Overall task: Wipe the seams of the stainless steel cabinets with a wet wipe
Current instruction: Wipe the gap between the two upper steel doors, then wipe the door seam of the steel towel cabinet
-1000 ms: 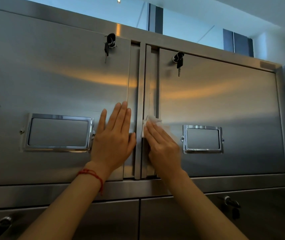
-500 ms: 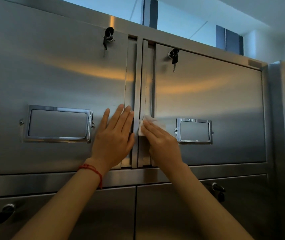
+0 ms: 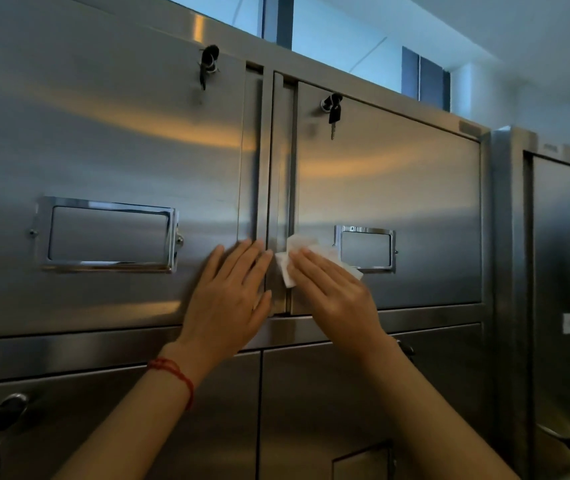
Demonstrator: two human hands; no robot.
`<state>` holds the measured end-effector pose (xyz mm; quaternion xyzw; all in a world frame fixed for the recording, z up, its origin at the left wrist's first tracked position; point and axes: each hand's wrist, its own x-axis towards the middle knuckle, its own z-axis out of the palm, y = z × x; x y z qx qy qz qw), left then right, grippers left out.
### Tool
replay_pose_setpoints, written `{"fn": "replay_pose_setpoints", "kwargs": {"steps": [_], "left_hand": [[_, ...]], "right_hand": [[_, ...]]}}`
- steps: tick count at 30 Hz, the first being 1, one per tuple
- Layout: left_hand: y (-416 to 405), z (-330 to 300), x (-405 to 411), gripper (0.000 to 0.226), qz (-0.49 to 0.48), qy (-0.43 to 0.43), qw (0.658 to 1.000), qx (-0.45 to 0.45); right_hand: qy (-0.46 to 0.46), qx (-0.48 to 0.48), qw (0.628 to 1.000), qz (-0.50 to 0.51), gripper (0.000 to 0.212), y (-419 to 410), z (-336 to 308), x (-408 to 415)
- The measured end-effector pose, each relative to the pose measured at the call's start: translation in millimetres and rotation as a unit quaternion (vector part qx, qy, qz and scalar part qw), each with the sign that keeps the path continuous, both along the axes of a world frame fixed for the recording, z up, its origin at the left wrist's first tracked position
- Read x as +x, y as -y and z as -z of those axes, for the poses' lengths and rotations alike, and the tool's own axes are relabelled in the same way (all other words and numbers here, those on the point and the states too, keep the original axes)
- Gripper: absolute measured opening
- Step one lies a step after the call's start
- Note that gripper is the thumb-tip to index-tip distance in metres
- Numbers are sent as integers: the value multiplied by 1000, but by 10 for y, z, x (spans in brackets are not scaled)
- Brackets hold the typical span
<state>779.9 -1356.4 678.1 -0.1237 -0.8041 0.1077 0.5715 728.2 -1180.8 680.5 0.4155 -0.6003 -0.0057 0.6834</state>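
The wet wipe [image 3: 292, 259] sits on the vertical seam [image 3: 278, 188] between the two upper cabinet doors, around 5 o'clock from the right door's key [image 3: 333, 112]. The right hand [image 3: 337, 294] presses it flat, fingers straight and close together. The left hand [image 3: 229, 299] rests flat on the left door [image 3: 103, 133] at the wipe's 9 o'clock, fingers slightly spread.

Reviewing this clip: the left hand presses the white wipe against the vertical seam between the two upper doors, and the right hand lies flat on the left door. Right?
Not quite: the hands are swapped. In the head view the right hand presses the wet wipe against the seam, while the left hand lies flat on the left door.
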Motion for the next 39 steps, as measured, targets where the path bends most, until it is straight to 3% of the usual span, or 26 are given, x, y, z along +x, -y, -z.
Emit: {"fn": "replay_pose_setpoints", "kwargs": {"steps": [5,14,19,29,39], "left_hand": [[-181,133,16,52,56,5,998,26],[-875,330,39,53,125,41,991,39],[-1377,356,56,53,151,47,987,34],[-2710,383,94,54,202,71,975,49],[-4260,513,104,49,297,106,948,45]], "right_hand": [[-39,9,999,23,29,-224,73,104],[-20,10,995,95,35,-1014,257,380],[19,-1,990,141,49,-1565,323,522],[68,-13,979,191,54,-2913,351,815],[84,-52,966,239,43,-4338,513,1136]]}}
